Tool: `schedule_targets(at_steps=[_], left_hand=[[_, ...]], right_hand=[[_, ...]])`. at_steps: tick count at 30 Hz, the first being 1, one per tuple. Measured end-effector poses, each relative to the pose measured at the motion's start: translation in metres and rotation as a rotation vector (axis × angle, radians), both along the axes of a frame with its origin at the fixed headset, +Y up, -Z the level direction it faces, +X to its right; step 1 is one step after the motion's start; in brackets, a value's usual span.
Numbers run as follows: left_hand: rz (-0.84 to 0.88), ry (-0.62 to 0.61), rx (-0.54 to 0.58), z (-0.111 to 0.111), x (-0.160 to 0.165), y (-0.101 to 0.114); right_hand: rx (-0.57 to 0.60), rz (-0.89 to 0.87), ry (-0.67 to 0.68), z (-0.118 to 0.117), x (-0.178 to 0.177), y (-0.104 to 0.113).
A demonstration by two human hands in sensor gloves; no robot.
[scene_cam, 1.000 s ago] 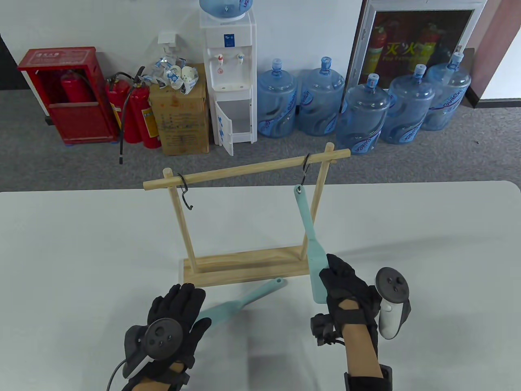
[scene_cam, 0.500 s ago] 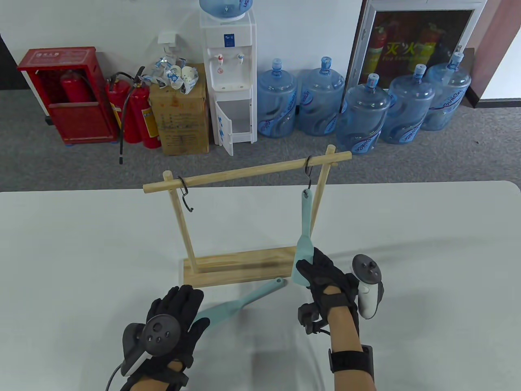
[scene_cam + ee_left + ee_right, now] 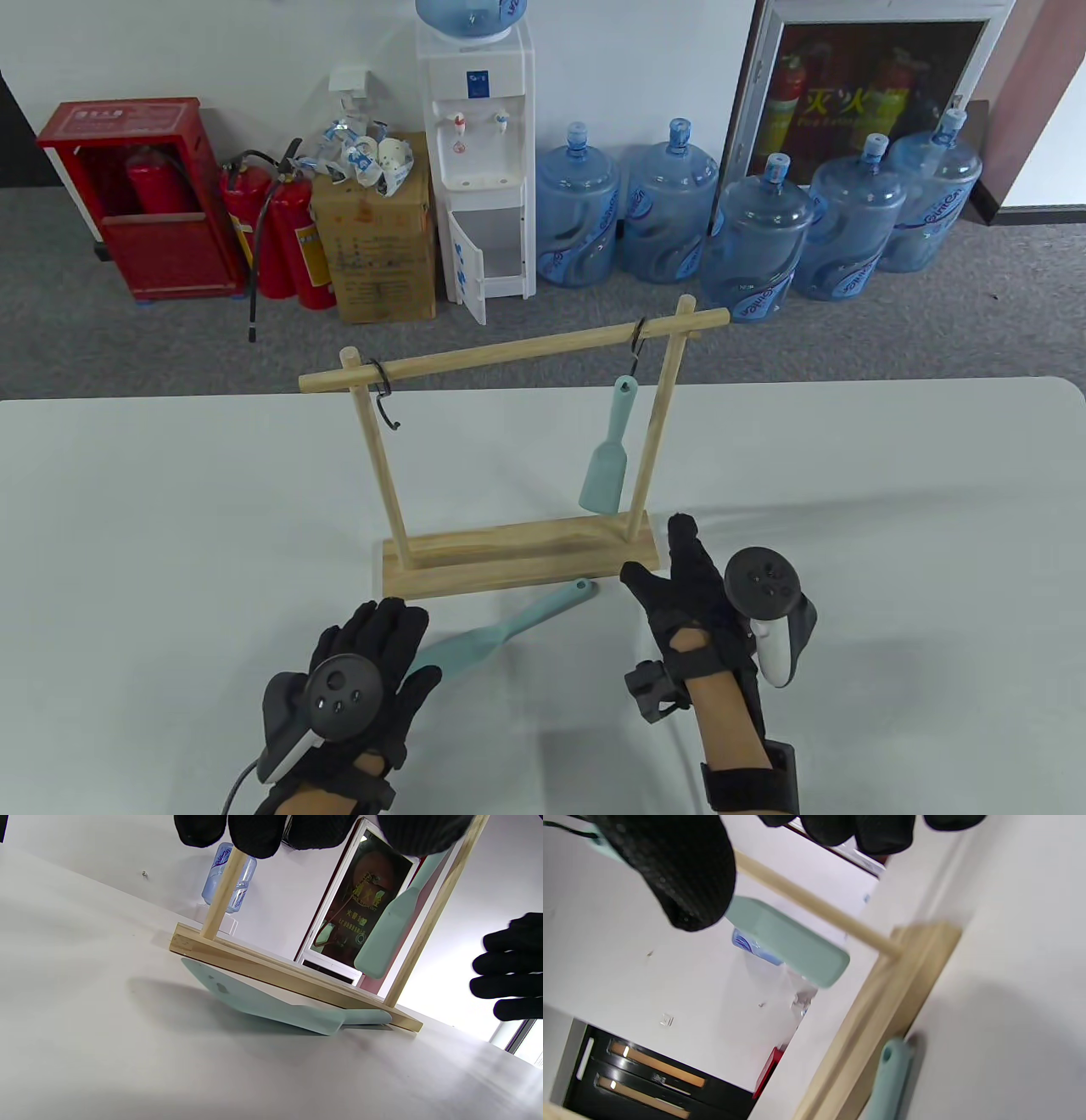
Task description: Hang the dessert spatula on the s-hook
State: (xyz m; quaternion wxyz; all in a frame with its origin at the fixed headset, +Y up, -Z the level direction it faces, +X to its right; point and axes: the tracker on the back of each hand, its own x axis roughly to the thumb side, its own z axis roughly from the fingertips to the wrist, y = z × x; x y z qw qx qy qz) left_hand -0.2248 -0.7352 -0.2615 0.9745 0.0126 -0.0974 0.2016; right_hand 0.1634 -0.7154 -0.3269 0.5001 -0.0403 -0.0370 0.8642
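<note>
A teal dessert spatula hangs free from the right black s-hook on the wooden rack's top bar; it also shows in the left wrist view and the right wrist view. My right hand is open and empty just in front of the rack base. A second teal spatula lies on the table in front of the base, its blade under my left hand, which rests flat over it. The left s-hook is empty.
The white table carries only the rack and spatulas. Beyond its far edge stand water bottles, a water dispenser, fire extinguishers and a cardboard box on the floor.
My right hand has let go of the hanging spatula's blade and drawn back, opening. The spatula has swung away and now hangs free from the right s-hook. The left hand has stayed put.
</note>
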Motion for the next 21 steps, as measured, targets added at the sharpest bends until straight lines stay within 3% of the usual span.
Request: schedule_targets(at_steps=[6, 11, 16, 21], left_hand=[[-0.045, -0.004, -0.009, 0.0, 0.005, -0.002], [-0.131, 0.007, -0.026, -0.002, 0.011, -0.007], [-0.269, 0.061, -0.003, -0.006, 0.017, -0.011], [-0.341, 0.06, -0.04, -0.012, 0.028, -0.021]], right_hand=[[0.132, 0.259, -0.022, 0.041, 0.017, 0.018], [0.181, 0.468, -0.018, 0.067, 0.027, 0.02], [0.175, 0.603, -0.01, 0.078, 0.034, 0.011], [0.135, 0.585, -0.006, 0.08, 0.042, -0.01]])
